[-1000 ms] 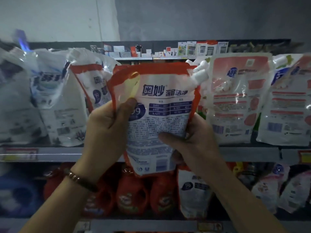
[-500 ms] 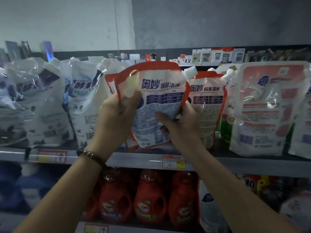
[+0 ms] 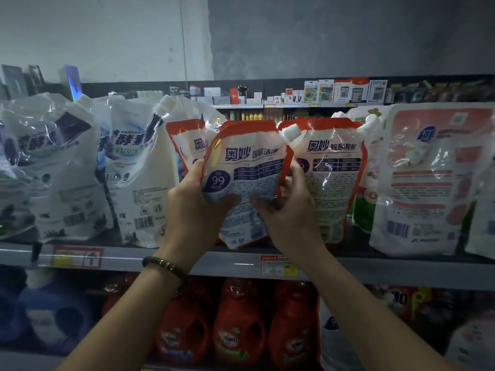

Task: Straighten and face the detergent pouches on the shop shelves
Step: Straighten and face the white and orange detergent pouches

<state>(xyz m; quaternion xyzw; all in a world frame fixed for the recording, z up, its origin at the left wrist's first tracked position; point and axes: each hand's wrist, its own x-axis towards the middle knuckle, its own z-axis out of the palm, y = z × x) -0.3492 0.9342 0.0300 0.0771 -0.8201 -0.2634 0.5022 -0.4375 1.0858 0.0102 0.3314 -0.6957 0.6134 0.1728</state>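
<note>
Head view: pouch (image 3: 241,167) upright, spout (image 3: 290,132) up-right

Middle of red-edged pouch (image 3: 242,170) hidden by left hand (image 3: 192,207) and right hand (image 3: 289,212); far-right pouch (image 3: 486,231) cut off; price tag (image 3: 279,266) blurred (unreadable).

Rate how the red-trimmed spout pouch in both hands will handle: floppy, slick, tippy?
Probably floppy: the red-trimmed pouch creases where the left hand and right hand grip it. Likely slick, given glossy film. May slump on the shelf, as neighbouring white pouches lean.
</note>
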